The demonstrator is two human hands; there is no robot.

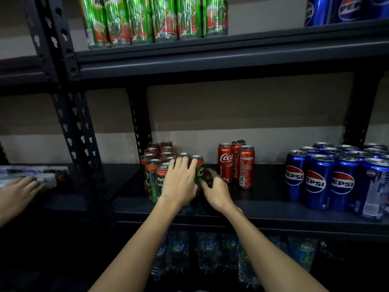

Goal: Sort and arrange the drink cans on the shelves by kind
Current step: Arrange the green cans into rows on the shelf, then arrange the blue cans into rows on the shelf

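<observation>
Both bare forearms reach over the dark metal middle shelf [263,209]. Left hand [181,182] lies with straight fingers spread against the green Milo cans [154,175] clustered at the shelf's left. Right hand [215,191], fingers loosely curled, grasps nothing. Red Coca-Cola cans [235,163] stand just right; blue Pepsi cans [328,178] well apart.

Shelf frame [69,114]: dark metal, matt painted, punched with keyhole slots.
Shelf board [263,205]: dark, flat, matt, with a dull sheen along its front lip.
Milo cans [152,175]: green metal, glossy, silvery rims on top.
Upper Milo cans [155,20]: same shiny green metal, streaked with bright glare.
Coca-Cola cans [235,165]: red metal, smooth and glossy.
Pepsi cans [320,180]: blue metal, highly reflective.
Water bottles [207,253]: clear plastic, glossy, with printed labels.
</observation>
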